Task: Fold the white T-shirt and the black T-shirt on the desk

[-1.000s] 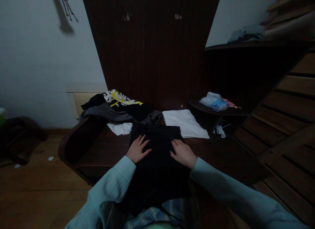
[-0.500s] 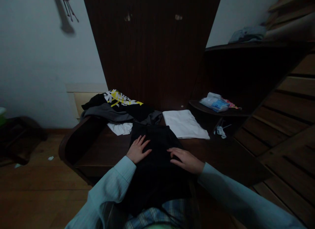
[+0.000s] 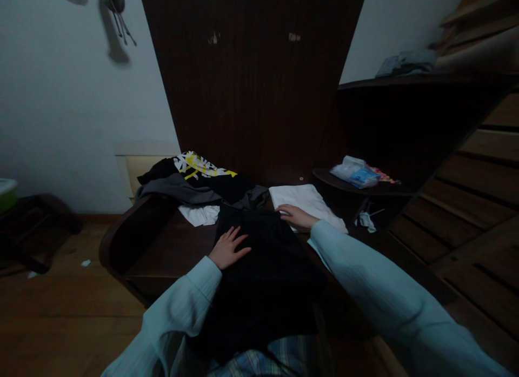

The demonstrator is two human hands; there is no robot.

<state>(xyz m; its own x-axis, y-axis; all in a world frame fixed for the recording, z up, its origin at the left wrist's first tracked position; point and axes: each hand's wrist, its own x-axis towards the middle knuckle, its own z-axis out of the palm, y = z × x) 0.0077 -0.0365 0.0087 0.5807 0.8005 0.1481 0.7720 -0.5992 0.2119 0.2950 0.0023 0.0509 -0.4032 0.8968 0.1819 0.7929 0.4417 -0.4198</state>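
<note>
A black garment [image 3: 267, 279] is spread from the dark wooden bench top toward my lap, its far edge straight across. My left hand [image 3: 229, 248] lies on its left part, fingers spread and palm down, holding nothing. At the garment's far right corner is my right hand [image 3: 299, 217], with fingers and thumb close together on the cloth edge. A folded white cloth [image 3: 312, 198] lies just behind and beside that hand, partly covered by the hand and sleeve.
A black garment with a yellow and white print [image 3: 203, 169] and grey cloth [image 3: 174, 187] are heaped at the back left. White cloth [image 3: 199, 215] lies below them. A plastic packet [image 3: 357, 174] sits on the right shelf. The bench's raised curved side [image 3: 111, 247] stands left.
My right hand has moved forward from the middle of the black garment to its far right corner. The left hand stays in place on the cloth. The view has tilted slightly.
</note>
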